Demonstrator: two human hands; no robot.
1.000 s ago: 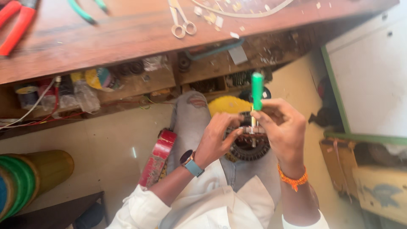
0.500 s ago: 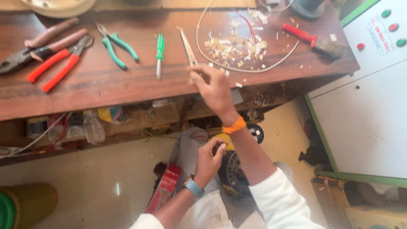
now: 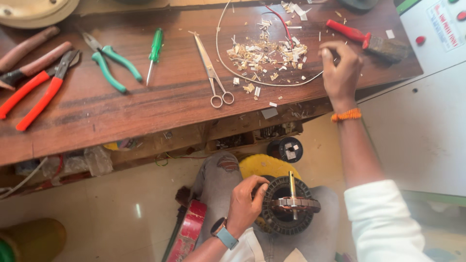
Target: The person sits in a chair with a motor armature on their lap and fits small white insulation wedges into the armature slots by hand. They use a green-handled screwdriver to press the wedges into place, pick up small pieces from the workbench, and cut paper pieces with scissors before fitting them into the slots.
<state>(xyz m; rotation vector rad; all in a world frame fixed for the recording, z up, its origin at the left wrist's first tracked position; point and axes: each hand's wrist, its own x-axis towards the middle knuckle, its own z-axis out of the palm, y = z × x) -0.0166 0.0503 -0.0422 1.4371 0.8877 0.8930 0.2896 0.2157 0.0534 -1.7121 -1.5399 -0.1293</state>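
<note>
Fingers of the right hand, now empty and loosely curled, reach into the paper scraps after leaving the green screwdriver on the surface, while left-hand fingers grip the motor stator on the lap.

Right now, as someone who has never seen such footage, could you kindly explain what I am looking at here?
A camera on a seated person's head looks down at their own hands and a wooden bench. The left hand steadies a round motor core with a shaft, resting on the lap. The right hand reaches onto the bench beside a pile of scraps and a red brush; whether it grips anything is unclear. Scissors, a green screwdriver, green pliers and red cutters also lie there.
</note>
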